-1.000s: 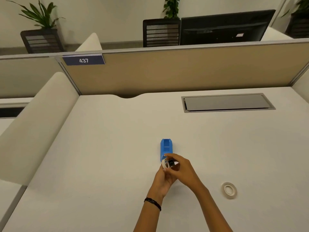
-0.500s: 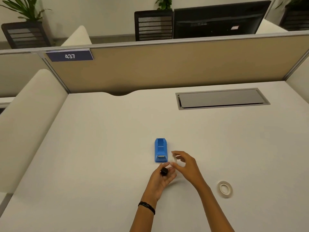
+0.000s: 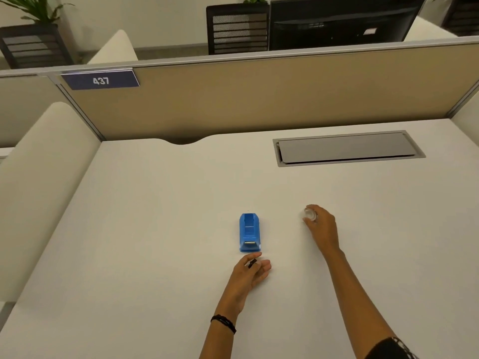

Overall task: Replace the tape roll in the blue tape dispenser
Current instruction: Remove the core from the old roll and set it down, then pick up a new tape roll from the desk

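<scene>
The right hand (image 3: pixel 321 226) pinches the spent tape core (image 3: pixel 309 214); it should set it well clear of the blue tape dispenser (image 3: pixel 249 232), while the left hand (image 3: pixel 248 274) fingers pinch the black spindle (image 3: pixel 252 263).

Bare left forearm with a thin black braided wristband (image 3: pixel 223 323) just behind the left hand (image 3: pixel 250 273), bare right forearm, dark patterned sleeve edge (image 3: pixel 390 349) far behind the right hand (image 3: pixel 321 229)
</scene>
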{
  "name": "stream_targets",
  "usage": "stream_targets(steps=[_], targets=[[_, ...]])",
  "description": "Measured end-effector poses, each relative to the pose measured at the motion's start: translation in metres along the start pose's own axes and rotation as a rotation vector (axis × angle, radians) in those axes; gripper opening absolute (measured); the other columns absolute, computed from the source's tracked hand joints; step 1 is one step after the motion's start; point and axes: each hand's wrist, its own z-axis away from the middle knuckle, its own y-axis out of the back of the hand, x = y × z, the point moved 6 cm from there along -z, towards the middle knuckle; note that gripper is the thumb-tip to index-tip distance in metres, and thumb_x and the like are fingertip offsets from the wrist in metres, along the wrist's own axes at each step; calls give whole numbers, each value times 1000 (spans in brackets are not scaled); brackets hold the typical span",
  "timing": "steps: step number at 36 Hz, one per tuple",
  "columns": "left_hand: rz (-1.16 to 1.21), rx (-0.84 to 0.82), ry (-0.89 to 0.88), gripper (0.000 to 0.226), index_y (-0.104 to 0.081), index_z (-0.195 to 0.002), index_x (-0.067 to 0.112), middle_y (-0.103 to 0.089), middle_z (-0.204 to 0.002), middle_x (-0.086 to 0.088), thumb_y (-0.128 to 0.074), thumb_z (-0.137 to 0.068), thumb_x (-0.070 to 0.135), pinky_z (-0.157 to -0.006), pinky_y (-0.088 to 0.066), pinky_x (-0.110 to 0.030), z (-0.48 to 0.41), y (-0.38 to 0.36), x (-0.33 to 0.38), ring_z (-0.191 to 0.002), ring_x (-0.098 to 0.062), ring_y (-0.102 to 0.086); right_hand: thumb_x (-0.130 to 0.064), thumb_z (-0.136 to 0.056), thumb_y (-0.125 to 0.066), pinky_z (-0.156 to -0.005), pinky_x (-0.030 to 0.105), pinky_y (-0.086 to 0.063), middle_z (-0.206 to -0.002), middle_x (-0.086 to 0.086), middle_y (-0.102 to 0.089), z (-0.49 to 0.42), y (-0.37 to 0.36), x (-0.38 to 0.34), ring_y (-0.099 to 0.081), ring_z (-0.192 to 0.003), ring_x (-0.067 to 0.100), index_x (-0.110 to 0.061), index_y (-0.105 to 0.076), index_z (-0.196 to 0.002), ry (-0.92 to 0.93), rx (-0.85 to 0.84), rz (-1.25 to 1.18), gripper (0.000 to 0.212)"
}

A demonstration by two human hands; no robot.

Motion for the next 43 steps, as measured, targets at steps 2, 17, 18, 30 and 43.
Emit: stream_targets(steps=[2,17,18,30,43], targets=[[-4,0,-10,19,-58,-112,16,-70,-112,-10,-53,-94,15,-79,-57,-20,0,0,0,-101,-17,-69,-2,-87,-55,-91,41,-48,-109,16,-66,-7,1,1,-60,-102,30,-4,-65,-98,-2,6,9,15],[-34,57,-57,18,-59,-109,19,-72,-105,-1,-57,-91,20,-72,-57,-19,4,6,9,-96,-13,-70,9,-87,-39,-105,45,-39,-129,24,-53,-31,13,16,-47,-122,37,5,-51,-121,-98,45,235,37],[-45,61,-58,18,-59,-109,20,-72,-105,0,-58,-91,21,-71,-57,-19,4,6,10,-97,-13,-70,10,-87,-38,-108,43,-36,-132,24,-51,-29,15,17,-45,-124,37,4,-51,-122,-106,51,213,38],[-163,55,-111,21,-61,-110,19,-68,-106,3,-55,-92,25,-66,-54,-14,12,-2,15,-98,-10,-64,14,-85,-44,-94,32,-42,-111,19,-66,22,55,34,-59,-108,32,0,-67,-100,1,28,86,31],[-184,7,-182,31,-56,-122,11,-64,-116,-12,-55,-92,18,-87,-53,-27,29,-16,14,-103,-20,-64,11,-86,-48,-84,27,-45,-109,19,-65,77,78,59,-59,-104,33,2,-66,-96,-74,-42,64,22]])
